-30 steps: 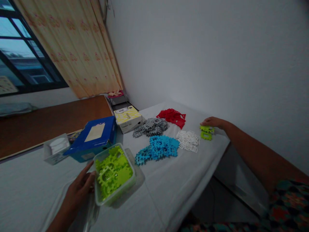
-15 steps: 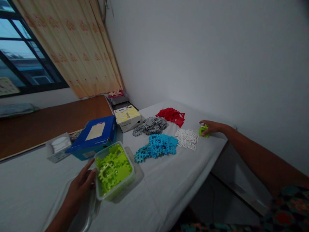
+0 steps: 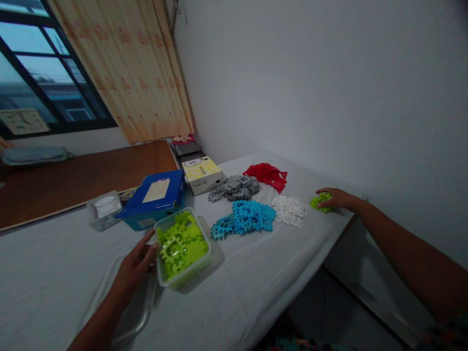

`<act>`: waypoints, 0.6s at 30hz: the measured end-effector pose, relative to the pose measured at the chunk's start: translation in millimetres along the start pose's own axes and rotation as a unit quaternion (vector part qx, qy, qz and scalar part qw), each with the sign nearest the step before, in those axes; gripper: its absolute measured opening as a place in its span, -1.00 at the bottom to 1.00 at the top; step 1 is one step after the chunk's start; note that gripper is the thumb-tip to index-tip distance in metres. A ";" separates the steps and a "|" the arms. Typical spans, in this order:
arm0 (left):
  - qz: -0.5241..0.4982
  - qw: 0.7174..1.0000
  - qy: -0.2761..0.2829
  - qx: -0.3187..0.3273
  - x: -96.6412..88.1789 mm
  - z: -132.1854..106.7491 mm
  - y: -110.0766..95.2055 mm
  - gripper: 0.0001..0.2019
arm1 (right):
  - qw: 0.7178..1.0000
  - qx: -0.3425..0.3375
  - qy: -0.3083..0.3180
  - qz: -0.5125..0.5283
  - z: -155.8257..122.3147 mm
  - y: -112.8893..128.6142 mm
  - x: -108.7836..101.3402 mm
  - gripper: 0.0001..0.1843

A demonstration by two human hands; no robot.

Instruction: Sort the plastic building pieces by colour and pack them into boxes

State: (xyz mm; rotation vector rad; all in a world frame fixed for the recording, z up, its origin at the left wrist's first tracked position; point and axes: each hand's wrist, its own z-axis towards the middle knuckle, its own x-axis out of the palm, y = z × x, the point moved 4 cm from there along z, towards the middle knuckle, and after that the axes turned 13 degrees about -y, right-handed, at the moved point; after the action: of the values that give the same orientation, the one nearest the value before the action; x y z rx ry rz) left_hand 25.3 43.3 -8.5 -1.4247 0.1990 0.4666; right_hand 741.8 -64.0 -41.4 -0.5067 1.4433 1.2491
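Everything on the desk has slid rightward in the frame as the view turns, and the green clump at right of center now lies flatter than it did half a second ago. Right hand reaches in from the right edge with its arm nearly straight, palm down; its thumb and forefinger close around that clump, seemingly pinching it together, just beside the white pile. At lower left of center, the left hand has its fingers against the near-left side of the clear tub, probably to steady it; whether they grip or merely rest, I cannot tell. Loose green pieces fill the tub. Mid-frame, the blue pile, grey pile and red pile lie grouped by color, which seems to keep the kinds apart.
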 end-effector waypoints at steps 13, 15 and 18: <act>0.004 1.000 0.021 0.018 1.8 -7.3 -8.8 -0.22 | 1.000 -0.007 0.011 0.009 -7.9 17.2 -6.5 -0.07; 0.008 0.999 0.025 0.025 1.6 -7.4 -7.8 -0.24 | 1.000 -0.008 0.008 0.025 -14.2 18.5 -6.9 -0.05; 0.008 0.999 0.025 0.035 1.2 -7.5 -7.1 -0.27 | 0.999 -0.011 -0.027 0.042 -19.9 26.8 -17.1 -0.16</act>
State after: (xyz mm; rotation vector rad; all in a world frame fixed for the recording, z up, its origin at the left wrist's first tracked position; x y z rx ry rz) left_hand 30.5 35.6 -3.8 -1.3678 0.2654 0.4332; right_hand 715.5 -77.6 -18.4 -0.4288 1.4189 1.3369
